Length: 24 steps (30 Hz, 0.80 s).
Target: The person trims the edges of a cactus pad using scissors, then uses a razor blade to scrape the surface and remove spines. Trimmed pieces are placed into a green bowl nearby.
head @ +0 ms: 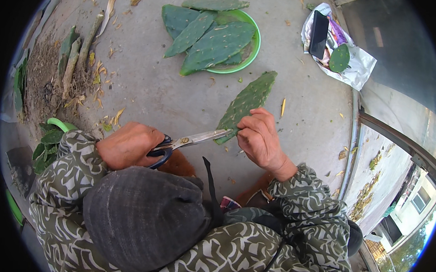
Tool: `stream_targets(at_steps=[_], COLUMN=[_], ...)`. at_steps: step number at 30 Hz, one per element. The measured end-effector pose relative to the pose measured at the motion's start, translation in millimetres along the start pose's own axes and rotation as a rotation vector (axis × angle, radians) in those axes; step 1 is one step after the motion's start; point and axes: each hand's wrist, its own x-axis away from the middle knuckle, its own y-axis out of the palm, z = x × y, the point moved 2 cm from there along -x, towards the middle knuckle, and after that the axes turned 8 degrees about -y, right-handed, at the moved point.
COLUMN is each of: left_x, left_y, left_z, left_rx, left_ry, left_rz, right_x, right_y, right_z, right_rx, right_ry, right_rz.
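My left hand [128,145] grips a pair of scissors [201,136] by its dark handles, the blades pointing right. Their tips lie against the lower end of a green prickly pear cactus pad [248,99], and the blades look nearly together. Pinched by its lower right edge, this pad is held in my right hand [257,139], with its broad part slanting up and away. The fingertips of my right hand are partly hidden behind its curled fingers. Small pale spots dot the surface of the pad.
Beyond the hands, a green basin [259,43] holds several large cactus pads [218,45]. A plastic bag [361,67] at far right carries a phone [318,34] and a small pad [339,58]. Cut stems [87,39] stand in soil at left, near a container of small pads [49,147].
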Motion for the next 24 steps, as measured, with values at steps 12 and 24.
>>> stream_targets(at_steps=[12,24], left_x=[2.6,-0.1], left_y=[3.5,24.5], left_z=[3.9,-33.9], left_rx=[-0.01,0.288], left_ry=[-0.04,-0.375], left_rz=[0.022,0.269], right_x=[-1.4,0.1], right_y=[5.1,2.2], right_z=[-0.5,2.4], right_rx=[-0.004,0.01], right_ry=[0.021,-0.006], right_rz=[-0.032,-0.002])
